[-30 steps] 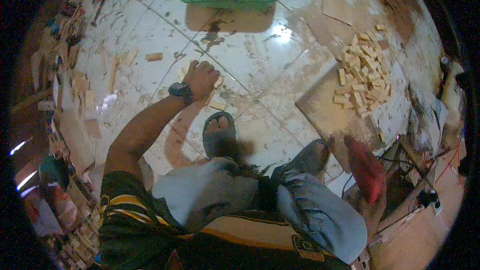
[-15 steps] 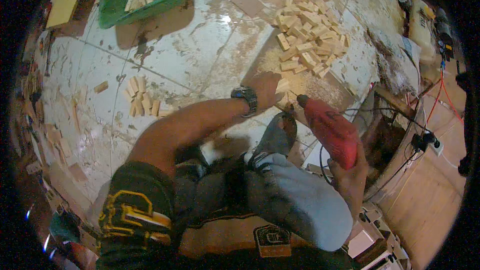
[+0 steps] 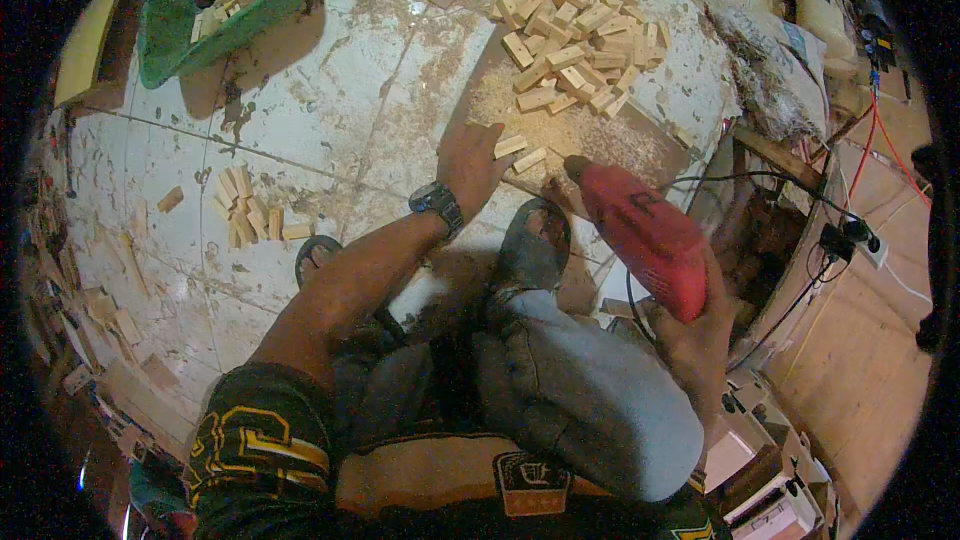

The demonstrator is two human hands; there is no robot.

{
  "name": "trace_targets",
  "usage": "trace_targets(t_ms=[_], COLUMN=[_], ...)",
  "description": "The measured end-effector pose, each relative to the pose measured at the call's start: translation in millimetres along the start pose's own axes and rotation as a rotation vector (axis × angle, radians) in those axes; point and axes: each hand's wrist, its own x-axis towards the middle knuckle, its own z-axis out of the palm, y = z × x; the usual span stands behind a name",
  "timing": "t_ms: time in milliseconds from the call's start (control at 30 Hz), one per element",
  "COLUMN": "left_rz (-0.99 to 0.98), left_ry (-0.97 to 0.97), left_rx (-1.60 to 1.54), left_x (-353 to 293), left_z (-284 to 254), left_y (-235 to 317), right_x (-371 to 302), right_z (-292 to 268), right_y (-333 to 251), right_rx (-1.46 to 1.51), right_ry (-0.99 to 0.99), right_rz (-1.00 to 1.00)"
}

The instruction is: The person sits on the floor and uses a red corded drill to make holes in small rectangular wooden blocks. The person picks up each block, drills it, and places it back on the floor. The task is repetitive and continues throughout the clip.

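Observation:
My left hand (image 3: 470, 162), with a dark watch on the wrist, pinches a small pale wooden block (image 3: 510, 146) between fingers and thumb. Just beside it, a second wooden block (image 3: 530, 160) lies on a sawdust-covered brown board (image 3: 645, 130). My right hand (image 3: 697, 325) is wrapped round the handle of a red power drill (image 3: 645, 230). The drill's thin bit points left, its tip a short way from the second block. Beyond my hands, a heap of wooden blocks (image 3: 580, 25) covers the far part of the board; holes show in some of them.
A green tub (image 3: 165, 50) with blocks in it stands far left. A smaller group of blocks (image 3: 245, 205) lies on the dirty tiled floor. Right of the drill, its black cable (image 3: 740, 175) runs to a power strip (image 3: 868, 245). My sandalled foot (image 3: 540, 230) is close below the board.
My left hand has drawn back from the drill bit with a block, and two blocks now show apart. The whole view has shifted; the drill stays in my right hand.

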Motion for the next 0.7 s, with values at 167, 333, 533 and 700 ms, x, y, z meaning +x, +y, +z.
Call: trace_targets(t_ms=[167, 333, 533, 700], left_rz=[0.009, 0.037, 0.02, 0.024], left_ry=[0.026, 0.088, 0.093, 0.113], left_rx=[-0.056, -0.095, -0.067, -0.085], left_x=[-13, -20, -21, -22], left_z=[5, 9, 17, 22], left_y=[-7, -10, -13, -16], right_x=[1, 9, 13, 16], right_z=[7, 15, 14, 18], right_y=[-10, -15, -26, -29], right_rx=[0.007, -0.03, -0.097, -0.04], right_ry=[-0.069, -0.12, -0.188, -0.175], right_rz=[0.019, -0.037, -0.043, -0.028])
